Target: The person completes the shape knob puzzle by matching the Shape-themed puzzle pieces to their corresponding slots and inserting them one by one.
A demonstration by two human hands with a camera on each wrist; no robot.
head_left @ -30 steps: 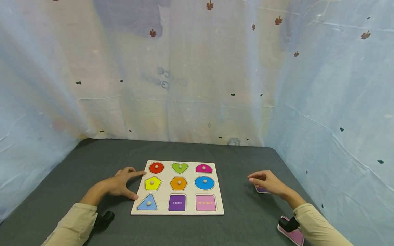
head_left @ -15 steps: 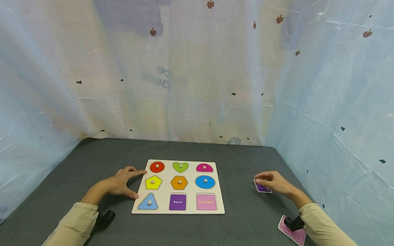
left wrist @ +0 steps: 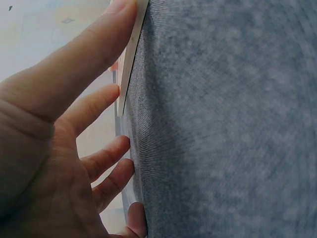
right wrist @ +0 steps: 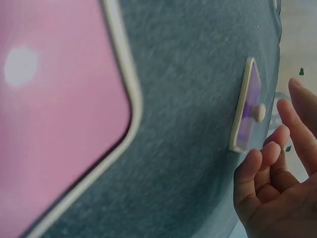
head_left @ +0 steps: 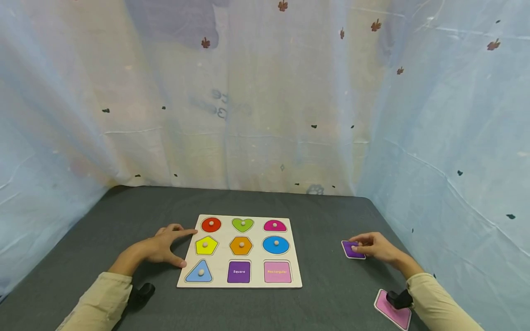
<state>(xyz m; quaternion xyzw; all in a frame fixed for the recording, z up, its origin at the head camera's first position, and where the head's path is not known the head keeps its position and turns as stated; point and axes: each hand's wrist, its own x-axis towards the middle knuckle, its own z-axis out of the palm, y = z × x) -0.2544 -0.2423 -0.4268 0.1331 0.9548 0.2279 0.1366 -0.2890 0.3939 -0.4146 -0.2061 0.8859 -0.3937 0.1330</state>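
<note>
My left hand (head_left: 163, 246) touches the left edge of a white shape puzzle board (head_left: 257, 272), thumb and index finger spread along it. In the left wrist view the thumb (left wrist: 84, 59) lies against the board's edge. Several knobbed pieces sit in the board; its purple "Square" and pink "Rectangular" places show printed words. On the table to the right lies a purple square puzzle piece (head_left: 348, 250) with a knob. My right hand (head_left: 374, 247) hovers just over its right side. In the right wrist view, the fingers stand apart from the knob (right wrist: 259, 112), loosely bent and holding nothing.
A pink rectangular puzzle piece (head_left: 400, 318) lies near the front right, partly under the right wrist's black strap mount (head_left: 399, 299). A grey cloth covers the table (head_left: 323, 294). Pale patterned curtains (head_left: 265, 115) hang behind and at both sides.
My right hand has drawn back to the right, uncovering more of the purple square piece, which has stayed about where it was. The left hand and the board keep their places.
</note>
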